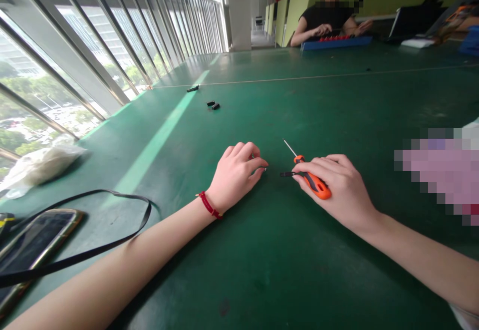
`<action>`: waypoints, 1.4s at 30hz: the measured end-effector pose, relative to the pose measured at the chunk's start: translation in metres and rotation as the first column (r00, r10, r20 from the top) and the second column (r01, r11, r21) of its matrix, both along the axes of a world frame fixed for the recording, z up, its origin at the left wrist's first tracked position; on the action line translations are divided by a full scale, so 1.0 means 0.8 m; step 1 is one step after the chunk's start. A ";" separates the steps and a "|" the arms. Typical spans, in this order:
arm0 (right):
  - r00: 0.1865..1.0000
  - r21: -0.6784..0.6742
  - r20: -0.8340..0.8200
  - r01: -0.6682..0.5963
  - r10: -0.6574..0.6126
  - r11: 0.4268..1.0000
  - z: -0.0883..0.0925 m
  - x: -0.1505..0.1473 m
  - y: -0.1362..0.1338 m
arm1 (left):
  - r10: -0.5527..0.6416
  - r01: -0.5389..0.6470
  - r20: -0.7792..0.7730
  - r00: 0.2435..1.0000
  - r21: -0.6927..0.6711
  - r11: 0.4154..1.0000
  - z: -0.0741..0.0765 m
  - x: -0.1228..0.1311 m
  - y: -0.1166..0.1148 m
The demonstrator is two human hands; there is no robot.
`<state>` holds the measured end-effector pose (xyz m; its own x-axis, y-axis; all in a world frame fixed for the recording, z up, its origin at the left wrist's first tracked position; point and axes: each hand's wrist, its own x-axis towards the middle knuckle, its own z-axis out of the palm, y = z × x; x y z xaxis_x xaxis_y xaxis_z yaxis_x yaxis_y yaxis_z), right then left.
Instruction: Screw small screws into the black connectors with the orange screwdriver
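My right hand (pixel 333 190) is shut around an orange-and-black screwdriver (pixel 312 180), whose thin steel shaft points up and to the left. A short black plastic piece (pixel 287 173) sticks out from beside my right fingertips. My left hand (pixel 236 172) rests curled on the green mat (pixel 239 270), just left of that piece. A small metal piece (pixel 264 169) glints at its fingertips, mostly hidden by the fingers. A red cord bracelet (pixel 208 205) circles my left wrist.
Several small black parts (pixel 211 104) lie ahead on the mat. At the left are a phone (pixel 35 250) with a black strap and a white plastic bag (pixel 43 164). A co-worker's hands rest at a blue tray (pixel 336 43) across the table. A pixelated pink blur (pixel 436 172) covers the right side.
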<state>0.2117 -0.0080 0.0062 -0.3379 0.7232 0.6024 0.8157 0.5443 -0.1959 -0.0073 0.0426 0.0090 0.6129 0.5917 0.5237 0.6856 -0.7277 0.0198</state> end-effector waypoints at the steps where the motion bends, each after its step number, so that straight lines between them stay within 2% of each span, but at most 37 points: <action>1: 0.999 0.027 0.036 0.005 -0.006 1.000 0.000 0.000 0.000 | -0.002 0.003 -0.031 1.000 0.011 1.000 -0.001 0.001 0.001; 5: 0.995 0.081 0.097 -0.005 -0.002 0.997 -0.001 -0.004 -0.001 | 0.004 -0.003 -0.098 0.995 0.008 1.000 0.000 0.005 0.001; 13: 0.997 0.087 0.076 -0.010 0.003 0.996 -0.003 -0.005 -0.001 | -0.029 0.023 -0.135 0.990 -0.047 0.999 0.001 0.006 0.003; 17: 0.998 0.080 0.054 -0.014 0.010 0.997 -0.004 -0.004 -0.001 | -0.105 0.100 -0.042 0.994 -0.113 0.989 0.002 0.004 0.002; 20: 0.999 0.069 0.029 -0.016 0.014 0.997 -0.004 -0.005 -0.001 | -0.160 0.170 0.094 0.983 -0.111 0.979 0.003 0.004 -0.002; 23: 1.000 0.053 0.005 -0.019 0.019 0.998 -0.004 -0.006 -0.001 | -0.206 0.224 0.158 0.966 -0.107 0.969 0.004 0.004 -0.005; 31: 0.999 0.073 -0.006 -0.046 0.047 0.996 -0.003 -0.006 -0.003 | -0.250 0.275 0.175 0.952 -0.136 0.952 0.005 0.004 -0.005; 42: 0.997 0.074 -0.032 -0.068 0.070 0.995 -0.003 -0.006 -0.003 | -0.272 0.286 0.147 0.951 -0.083 0.955 0.004 0.004 -0.006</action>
